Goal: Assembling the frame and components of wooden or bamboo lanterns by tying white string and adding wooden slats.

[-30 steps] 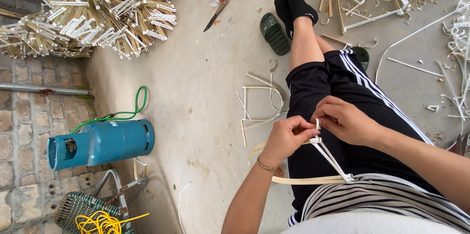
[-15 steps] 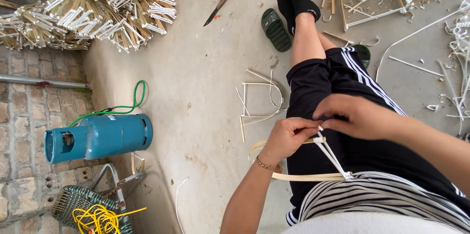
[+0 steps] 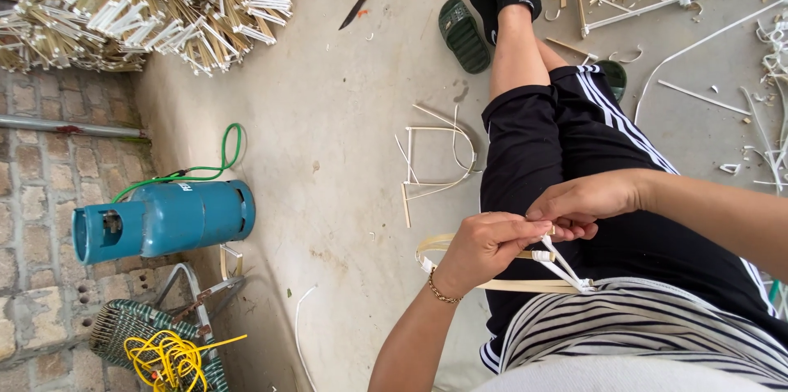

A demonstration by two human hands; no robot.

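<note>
I sit on a concrete floor with my legs in black striped trousers stretched out. Over my lap, my left hand [image 3: 484, 246] and my right hand [image 3: 584, 203] meet, both pinching a bent frame of pale cane strips [image 3: 525, 284]. A white strip [image 3: 562, 265] is wrapped where the canes join, right under my fingertips. The left wrist wears a thin bracelet. One cane loops out to the left of my thigh.
A blue gas cylinder [image 3: 168, 218] with a green hose lies at left. A big heap of finished cane frames [image 3: 156, 6] fills the top left. Loose bent canes [image 3: 435, 158], a knife [image 3: 361, 0], green sandals [image 3: 462, 33] and scraps at right litter the floor.
My right hand has shifted slightly left, closing over the join, while the left hand keeps its grip. The view has drifted a little.
</note>
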